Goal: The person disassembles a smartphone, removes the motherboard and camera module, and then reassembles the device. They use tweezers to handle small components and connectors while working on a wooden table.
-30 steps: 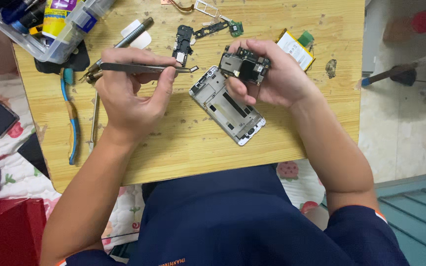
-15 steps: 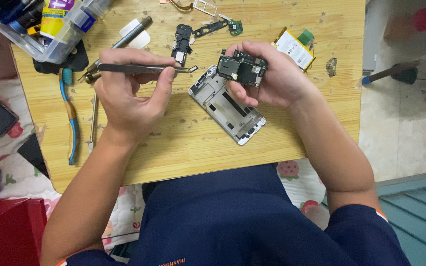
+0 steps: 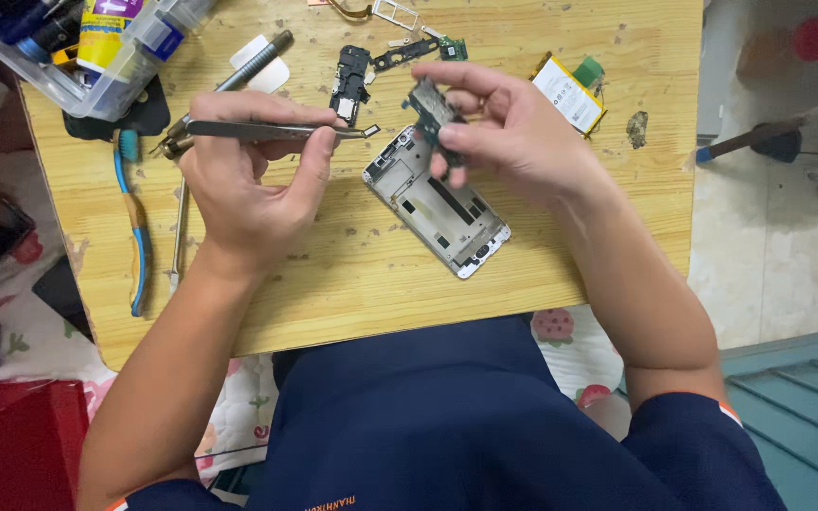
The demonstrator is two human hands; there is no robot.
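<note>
Navy shirt fills the near foreground; both forearms reach over a wooden board (image 3: pixel 352 284).

Phone frame (image 3: pixel 437 202), silver, lies open and diagonal near the board's middle, insides up, board bay looking vacant. Left hand (image 3: pixel 243 189) pinches metal tweezers (image 3: pixel 276 131), tips pointing right, just short of the frame's upper corner. Right hand (image 3: pixel 508 142) grips a small dark circuit board (image 3: pixel 431 109) between fingertips, raised above the frame's upper end, tilted; motion blur hides detail.

Judgement: the circuit board is out of the frame and being handled or inspected. Next move wants a steady right hand and fine tweezer placement.

Farther: black plastic cover (image 3: pixel 349 80), small flex parts, yellow-white battery (image 3: pixel 570 95), clear tool tray (image 3: pixel 97 47) at far left, blue-handled tool (image 3: pixel 134 227) on the left edge.
</note>
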